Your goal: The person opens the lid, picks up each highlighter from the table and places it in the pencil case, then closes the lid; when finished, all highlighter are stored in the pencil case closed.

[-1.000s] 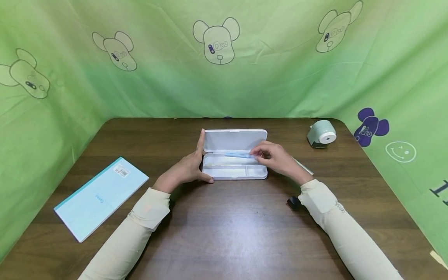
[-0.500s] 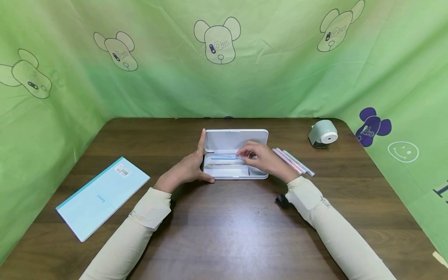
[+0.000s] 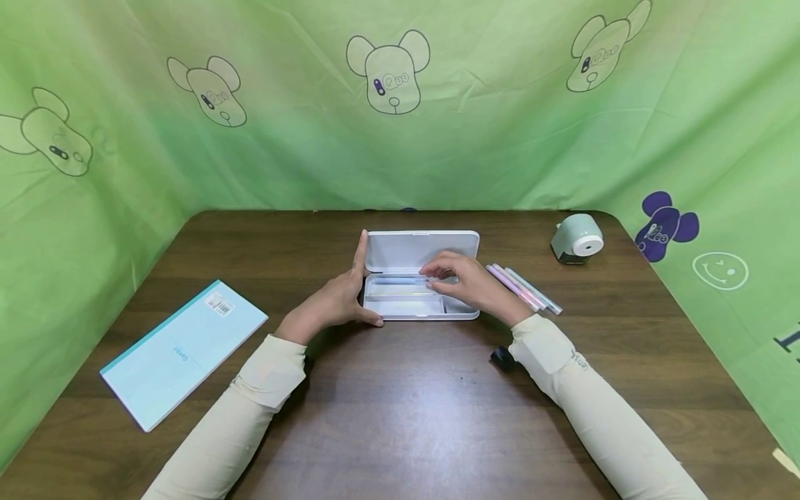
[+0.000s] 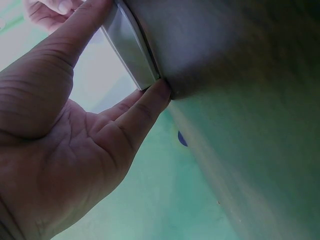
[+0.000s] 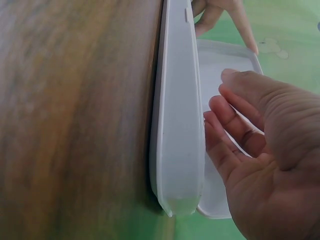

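A white pencil case [image 3: 409, 307] lies with its lid [image 3: 400, 251] raised. My left hand [image 3: 337, 298] holds its left end, thumb at the front edge and forefinger along the lid's side; in the left wrist view, thumb and fingers span that end. Inside the rear compartment lies a slim light-blue pen [image 3: 390, 281]. Over the case's right half is my right hand [image 3: 465, 279], its fingertips close above the pen's right end. The right wrist view shows its thumb apart from loosely bent fingers, with nothing visible between them.
Several pastel pens [image 3: 523, 289] lie right of the case, beside my right forearm. A pale green pencil sharpener [image 3: 575, 239] stands at the back right. At left lies a light-blue notebook [image 3: 182, 354]. Green printed cloth [image 3: 287, 167] hangs behind the table.
My right hand has moved left with the blue pen, which now lies lower in the case, and its fingers have loosened. The pastel pens came into view. The left hand stays at the case.
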A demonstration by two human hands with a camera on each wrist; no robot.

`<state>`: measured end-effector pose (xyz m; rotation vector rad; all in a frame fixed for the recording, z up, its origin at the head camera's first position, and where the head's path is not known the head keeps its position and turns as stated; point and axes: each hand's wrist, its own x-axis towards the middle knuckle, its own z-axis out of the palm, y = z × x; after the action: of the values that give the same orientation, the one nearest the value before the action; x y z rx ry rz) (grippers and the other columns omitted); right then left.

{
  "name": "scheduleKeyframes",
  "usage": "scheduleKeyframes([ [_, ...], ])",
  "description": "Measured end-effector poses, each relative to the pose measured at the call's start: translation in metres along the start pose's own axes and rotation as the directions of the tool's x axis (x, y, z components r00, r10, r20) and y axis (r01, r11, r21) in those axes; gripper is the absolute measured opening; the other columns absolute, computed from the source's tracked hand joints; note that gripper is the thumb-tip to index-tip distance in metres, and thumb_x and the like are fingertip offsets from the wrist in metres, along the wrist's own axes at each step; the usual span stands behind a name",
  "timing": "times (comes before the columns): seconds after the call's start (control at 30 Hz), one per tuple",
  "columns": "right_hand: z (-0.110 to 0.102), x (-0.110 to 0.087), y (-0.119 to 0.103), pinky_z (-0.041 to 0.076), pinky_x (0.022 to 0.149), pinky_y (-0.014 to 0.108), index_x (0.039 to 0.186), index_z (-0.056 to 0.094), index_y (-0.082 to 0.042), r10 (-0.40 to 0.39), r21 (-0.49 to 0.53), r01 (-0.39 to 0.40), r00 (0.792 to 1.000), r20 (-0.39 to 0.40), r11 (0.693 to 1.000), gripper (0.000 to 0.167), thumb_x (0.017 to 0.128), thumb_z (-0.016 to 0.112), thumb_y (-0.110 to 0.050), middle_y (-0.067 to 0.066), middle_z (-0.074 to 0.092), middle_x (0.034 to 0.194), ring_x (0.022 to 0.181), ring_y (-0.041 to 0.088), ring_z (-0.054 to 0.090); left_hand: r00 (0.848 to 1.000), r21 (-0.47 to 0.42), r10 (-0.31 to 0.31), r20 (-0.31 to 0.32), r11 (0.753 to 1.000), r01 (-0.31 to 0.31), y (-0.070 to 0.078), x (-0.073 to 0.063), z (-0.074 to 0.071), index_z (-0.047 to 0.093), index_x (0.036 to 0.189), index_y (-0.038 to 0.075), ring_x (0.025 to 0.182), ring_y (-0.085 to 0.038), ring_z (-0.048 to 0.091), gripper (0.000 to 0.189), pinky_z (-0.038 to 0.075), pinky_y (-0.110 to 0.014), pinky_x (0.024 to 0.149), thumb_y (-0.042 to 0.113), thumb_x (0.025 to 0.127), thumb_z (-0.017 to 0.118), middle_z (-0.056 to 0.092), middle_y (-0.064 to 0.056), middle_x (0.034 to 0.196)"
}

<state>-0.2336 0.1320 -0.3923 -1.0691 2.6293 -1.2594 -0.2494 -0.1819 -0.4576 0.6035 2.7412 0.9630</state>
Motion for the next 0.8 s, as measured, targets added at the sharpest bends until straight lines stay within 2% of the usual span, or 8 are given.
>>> scheduleKeyframes([
  [0.13,0.0,0.0,-0.001,0.057,0.096,0.046,0.118,0.079,0.003,0.009,0.004,-0.009,1.0,-0.003,1.0,0.019,0.099,0.078,-0.001,0.013,0.073,0.116,0.104,0.028,0.069,1.0,0.008,-0.001,-0.01,1.0,0.001,0.002,-0.001,0.0,-0.04,0.16,0.043,0.136,-0.04,0.059,0.177,0.045,-0.059,0.114,0.054,0.061,0.106,0.054,-0.018,0.159],
  [0.4,0.0,0.001,0.0,0.056,0.1,0.048,0.117,0.077,0.005,-0.002,0.027,0.002,1.0,-0.013,1.0,0.019,0.099,0.077,0.001,0.014,0.074,0.115,0.104,0.03,0.071,1.0,0.007,-0.001,-0.007,1.0,0.001,0.003,-0.001,-0.001,-0.044,0.155,0.051,0.133,-0.036,0.061,0.176,0.046,-0.057,0.114,0.055,0.061,0.106,0.058,-0.013,0.155],
  [0.6,0.0,0.0,-0.001,0.057,0.096,0.047,0.115,0.077,0.005,-0.013,0.017,0.014,1.0,-0.023,1.0,0.018,0.098,0.077,0.002,0.013,0.075,0.112,0.102,0.029,0.071,1.0,-0.003,0.012,-0.012,1.0,-0.012,0.006,-0.002,-0.002,-0.039,0.162,0.042,0.134,-0.037,0.061,0.176,0.046,-0.057,0.113,0.056,0.062,0.105,0.056,-0.016,0.158],
  [0.8,0.001,-0.001,0.003,0.058,0.097,0.047,0.116,0.077,0.006,-0.02,0.013,0.021,1.0,-0.023,1.0,0.018,0.098,0.076,0.003,0.014,0.074,0.11,0.102,0.03,0.071,1.0,0.008,0.025,-0.002,1.0,-0.025,0.023,-0.012,-0.008,-0.039,0.163,0.035,0.138,-0.039,0.059,0.173,0.046,-0.056,0.113,0.045,0.069,0.106,0.052,-0.022,0.16],
])
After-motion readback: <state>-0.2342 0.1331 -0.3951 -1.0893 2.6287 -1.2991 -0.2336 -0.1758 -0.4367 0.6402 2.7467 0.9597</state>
